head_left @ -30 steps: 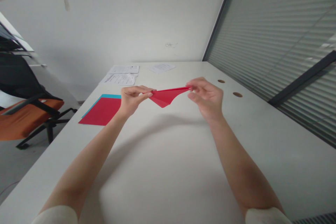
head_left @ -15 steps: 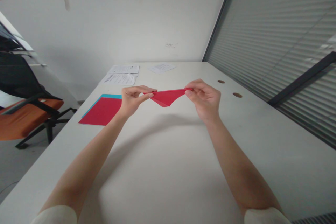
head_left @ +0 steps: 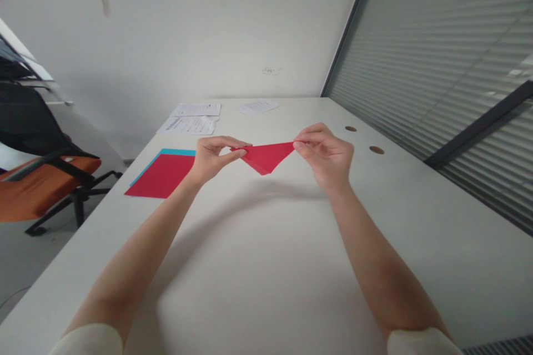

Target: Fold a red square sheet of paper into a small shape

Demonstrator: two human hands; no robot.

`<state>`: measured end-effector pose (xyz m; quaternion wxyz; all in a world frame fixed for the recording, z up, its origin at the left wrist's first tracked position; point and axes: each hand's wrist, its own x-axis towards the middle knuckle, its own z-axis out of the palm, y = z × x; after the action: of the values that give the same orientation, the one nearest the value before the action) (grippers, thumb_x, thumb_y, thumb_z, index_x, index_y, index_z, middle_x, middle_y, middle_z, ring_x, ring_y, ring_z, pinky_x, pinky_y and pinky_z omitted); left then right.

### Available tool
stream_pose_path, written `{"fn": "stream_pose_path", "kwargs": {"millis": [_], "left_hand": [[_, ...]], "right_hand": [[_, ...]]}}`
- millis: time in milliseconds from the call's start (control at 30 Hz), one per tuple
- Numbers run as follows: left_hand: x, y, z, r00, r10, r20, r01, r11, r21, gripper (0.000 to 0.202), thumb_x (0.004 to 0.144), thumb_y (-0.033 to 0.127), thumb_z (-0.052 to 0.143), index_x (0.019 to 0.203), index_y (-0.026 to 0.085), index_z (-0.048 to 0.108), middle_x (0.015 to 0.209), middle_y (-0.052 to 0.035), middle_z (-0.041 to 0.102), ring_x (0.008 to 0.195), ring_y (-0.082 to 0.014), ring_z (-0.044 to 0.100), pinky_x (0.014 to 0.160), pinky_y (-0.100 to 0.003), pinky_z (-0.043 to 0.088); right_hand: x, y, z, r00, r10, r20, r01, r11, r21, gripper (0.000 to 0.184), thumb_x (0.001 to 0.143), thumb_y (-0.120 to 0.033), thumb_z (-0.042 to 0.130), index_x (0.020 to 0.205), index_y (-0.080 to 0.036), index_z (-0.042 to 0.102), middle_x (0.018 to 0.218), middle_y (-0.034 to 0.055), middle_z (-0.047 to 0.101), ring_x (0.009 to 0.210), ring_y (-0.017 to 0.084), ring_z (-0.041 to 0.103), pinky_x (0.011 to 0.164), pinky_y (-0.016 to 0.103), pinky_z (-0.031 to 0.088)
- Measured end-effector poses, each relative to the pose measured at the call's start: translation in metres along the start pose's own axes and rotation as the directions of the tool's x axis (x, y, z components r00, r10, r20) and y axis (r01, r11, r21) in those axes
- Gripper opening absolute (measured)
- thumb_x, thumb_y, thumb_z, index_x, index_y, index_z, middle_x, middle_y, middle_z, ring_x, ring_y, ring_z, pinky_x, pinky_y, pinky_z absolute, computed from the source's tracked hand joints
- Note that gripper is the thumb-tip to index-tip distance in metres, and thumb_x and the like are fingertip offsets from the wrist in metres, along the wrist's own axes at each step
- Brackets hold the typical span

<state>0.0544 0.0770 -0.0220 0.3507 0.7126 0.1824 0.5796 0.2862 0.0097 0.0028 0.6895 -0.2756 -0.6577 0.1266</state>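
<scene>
A folded red paper (head_left: 270, 157) is held up above the white table, stretched between both hands with its blunt point hanging down. My left hand (head_left: 212, 158) pinches its left corner between thumb and fingers. At the right corner, my right hand (head_left: 327, 155) grips it the same way, thumb below and fingers above. Behind my left wrist lies a stack of flat sheets, a red sheet (head_left: 160, 176) on top and a blue sheet (head_left: 177, 152) showing along its back and left edges.
Printed papers (head_left: 191, 123) lie at the table's back left, and another printed sheet (head_left: 257, 107) is farther back. Two round holes (head_left: 377, 150) pierce the tabletop (head_left: 266, 266) on the right, near the window blinds (head_left: 449, 55). An orange-seated chair (head_left: 50, 177) stands left.
The red paper has tilted a little, so more of its face shows and its lower point hangs slightly lower. My right hand has shifted slightly to the right.
</scene>
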Motion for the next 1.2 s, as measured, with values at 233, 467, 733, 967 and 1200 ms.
{"fn": "stream_pose_path", "kwargs": {"millis": [233,467,733,967,1200], "left_hand": [[-0.005,0.031,0.018,0.983,-0.139,0.122,0.096,0.948,0.304,0.022,0.081,0.037,0.073,0.092,0.019,0.079,0.093,-0.0080,0.078,0.088,-0.0212,0.072,0.080,-0.029,0.053],[-0.007,0.024,0.026,0.955,-0.228,0.189,0.192,0.962,0.192,0.027,0.086,0.041,0.067,0.086,0.016,0.079,0.086,-0.0072,0.077,0.078,-0.0183,0.070,0.070,-0.026,0.053],[-0.009,0.012,0.030,0.927,-0.343,0.154,0.322,0.936,0.145,0.027,0.083,0.038,0.065,0.078,0.012,0.072,0.075,-0.0065,0.072,0.064,-0.0132,0.062,0.056,-0.022,0.048],[-0.010,0.005,0.029,0.950,-0.307,0.051,0.286,0.925,0.250,0.025,0.085,0.036,0.061,0.080,0.013,0.072,0.078,-0.0069,0.073,0.073,-0.0160,0.064,0.061,-0.023,0.048],[-0.011,0.006,0.033,0.963,-0.271,0.007,0.266,0.951,0.160,0.026,0.084,0.039,0.064,0.079,0.014,0.071,0.077,-0.0062,0.072,0.069,-0.0147,0.063,0.062,-0.024,0.048]], "right_hand": [[-0.010,0.005,0.016,0.989,0.065,0.132,-0.060,0.997,-0.042,0.004,0.083,-0.031,0.072,0.083,-0.026,0.074,0.084,0.0019,0.065,0.079,0.016,0.061,0.070,0.033,0.052],[-0.017,0.005,0.024,0.972,0.114,0.206,-0.111,0.993,-0.027,0.004,0.084,-0.027,0.071,0.086,-0.026,0.075,0.086,0.0021,0.064,0.080,0.016,0.062,0.070,0.033,0.052],[-0.019,0.013,0.027,0.982,0.149,0.113,-0.131,0.979,-0.154,0.002,0.080,-0.023,0.075,0.079,-0.025,0.076,0.076,0.0010,0.065,0.071,0.014,0.061,0.064,0.031,0.049],[-0.019,0.008,0.027,0.975,0.163,0.150,-0.147,0.983,-0.111,0.013,0.084,-0.031,0.070,0.073,-0.024,0.072,0.075,0.0007,0.064,0.072,0.015,0.061,0.067,0.032,0.049],[-0.019,0.019,0.027,0.931,0.351,0.100,-0.326,0.923,-0.204,0.019,0.078,-0.037,0.074,0.094,-0.025,0.074,0.096,0.0038,0.071,0.087,0.018,0.065,0.073,0.033,0.049]]}}
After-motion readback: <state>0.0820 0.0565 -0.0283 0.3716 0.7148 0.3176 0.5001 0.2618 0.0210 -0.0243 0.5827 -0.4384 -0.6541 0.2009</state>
